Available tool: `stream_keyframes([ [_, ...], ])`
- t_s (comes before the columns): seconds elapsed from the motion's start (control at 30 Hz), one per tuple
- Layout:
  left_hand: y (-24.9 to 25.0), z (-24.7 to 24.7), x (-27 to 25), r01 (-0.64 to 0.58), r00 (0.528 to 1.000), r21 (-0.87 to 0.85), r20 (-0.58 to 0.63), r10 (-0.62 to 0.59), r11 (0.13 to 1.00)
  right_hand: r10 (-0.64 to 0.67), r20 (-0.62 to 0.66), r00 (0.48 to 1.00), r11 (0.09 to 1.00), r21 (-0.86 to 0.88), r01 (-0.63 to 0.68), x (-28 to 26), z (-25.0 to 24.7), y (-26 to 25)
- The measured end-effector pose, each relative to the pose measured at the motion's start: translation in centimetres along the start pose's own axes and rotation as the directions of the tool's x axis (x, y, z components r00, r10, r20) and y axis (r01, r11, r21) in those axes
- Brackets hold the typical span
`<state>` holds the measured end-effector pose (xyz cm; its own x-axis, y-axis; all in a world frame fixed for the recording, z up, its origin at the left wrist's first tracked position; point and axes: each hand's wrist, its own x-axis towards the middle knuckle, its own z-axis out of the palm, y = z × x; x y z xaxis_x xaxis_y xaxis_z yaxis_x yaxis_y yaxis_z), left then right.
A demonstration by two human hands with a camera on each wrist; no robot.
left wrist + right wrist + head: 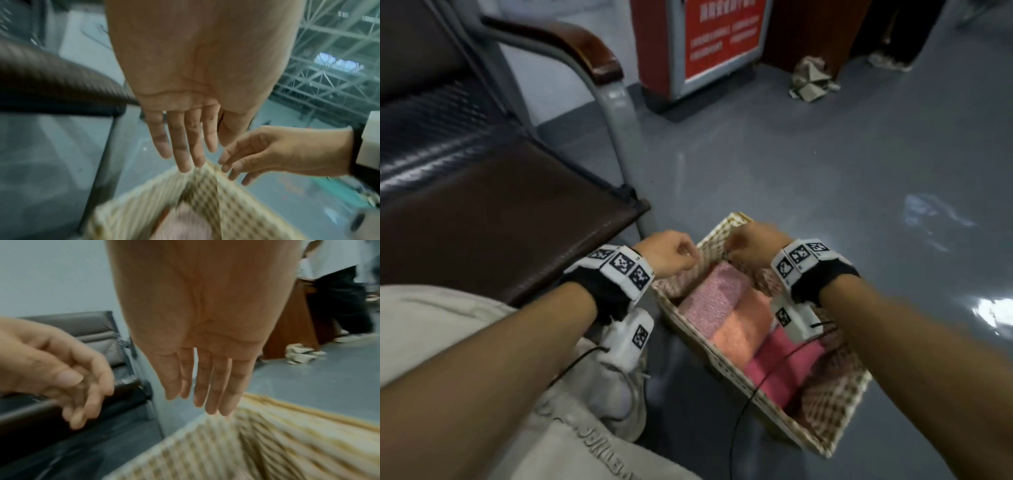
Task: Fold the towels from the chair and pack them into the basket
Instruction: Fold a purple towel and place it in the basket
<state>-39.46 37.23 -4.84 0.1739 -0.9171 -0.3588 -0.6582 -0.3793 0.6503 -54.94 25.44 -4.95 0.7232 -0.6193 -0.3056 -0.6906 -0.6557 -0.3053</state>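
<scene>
On the grey floor (808,164) beside the brown chair (482,212), the checked-lined basket (835,404) sits just below our two hands. Three folded towels lie inside it in a row: a pale pink towel (714,296) nearest the far corner, an orange towel (739,330) in the middle and a deep pink towel (780,370) closest to us, each touching its neighbour. Our left hand (671,253) hovers at the basket's far left rim, and our right hand (753,245) hangs over the far corner, above the pale pink towel.

From the head view the fingers look bent toward the lining, but both wrist views show them straight and hanging downward: the left hand's fingers (180,146) are extended with their tips at the peak of the lining's corner (203,178), and the right hand's fingers (213,382) are extended and close together just above the lining's edge (267,408). Whether the tips actually touch the cloth we cannot tell, since the wrist views are blurred. Neither hand holds a towel; the chair seat beside us is bare where we can see it. A crumpled paper (813,80) lies well apart on the floor, near a red stand (705,44).
</scene>
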Motion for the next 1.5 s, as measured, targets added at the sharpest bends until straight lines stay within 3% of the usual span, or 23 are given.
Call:
stream_keyframes([
  [0.17, -0.6, -11.1, -6.5, -0.056, 0.944, -0.133, -0.331, 0.009, 0.99, -0.273, -0.094, 0.957, 0.962, -0.054, 0.269, 3.4, -6.8, -12.7],
  [0.3, -2.9, -19.2, -14.1, -0.116, 0.835, -0.185, -0.55, -0.005, 0.976, -0.473, -0.1, 0.875, 0.88, -0.11, 0.463, 5.0, -9.9, -23.8],
  [0.43, -8.9, -23.5, -21.7, -0.043, 0.728, -0.237, -0.673, -0.132, 0.971, -0.613, -0.094, 0.784, 0.788, -0.146, 0.598, 6.0, -10.0, -34.2],
  [0.7, -25.7, -23.2, -35.7, 0.317, 0.567, -0.32, -0.691, -0.449, 0.893, -0.769, 0.141, 0.624, 0.6, -0.176, 0.78, 6.7, -3.1, -51.5],
  [0.8, -31.2, -22.2, -40.2, 0.49, 0.512, -0.342, -0.632, -0.582, 0.802, -0.801, 0.215, 0.559, 0.536, -0.158, 0.829, 6.7, 1.2, -56.0],
  [0.93, -36.8, -20.1, -43.7, 0.669, 0.382, -0.348, -0.597, -0.705, 0.657, -0.826, 0.271, 0.494, 0.486, -0.102, 0.868, 7.4, 7.1, -60.5],
  [0.97, -37.7, -19.6, -44.0, 0.7, 0.368, -0.341, -0.581, -0.726, 0.628, -0.826, 0.288, 0.485, 0.48, -0.09, 0.872, 7.7, 8.5, -61.4],
  [1.07, -39.9, -19.2, -44.3, 0.745, 0.354, -0.298, -0.582, -0.732, 0.597, -0.817, 0.315, 0.484, 0.492, -0.059, 0.869, 8.5, 12.2, -64.0],
  [1.17, -41.2, -19.7, -45.8, 0.745, 0.267, -0.344, -0.63, -0.729, 0.571, -0.827, 0.296, 0.478, 0.496, -0.016, 0.868, 8.9, 15.1, -65.9],
  [1.3, -42.4, -19.1, -47.1, 0.82, 0.284, -0.272, -0.571, -0.77, 0.504, -0.855, 0.26, 0.449, 0.476, 0.052, 0.878, 8.4, 18.1, -68.0],
  [1.43, -42.6, -19.2, -46.9, 0.822, 0.17, -0.305, -0.676, -0.717, 0.482, -0.879, 0.266, 0.396, 0.428, 0.074, 0.901, 8.0, 19.8, -69.1],
  [1.5, -42.4, -19.3, -46.7, 0.878, 0.161, -0.238, -0.671, -0.724, 0.416, -0.884, 0.284, 0.372, 0.403, 0.058, 0.913, 8.0, 20.1, -69.6],
])
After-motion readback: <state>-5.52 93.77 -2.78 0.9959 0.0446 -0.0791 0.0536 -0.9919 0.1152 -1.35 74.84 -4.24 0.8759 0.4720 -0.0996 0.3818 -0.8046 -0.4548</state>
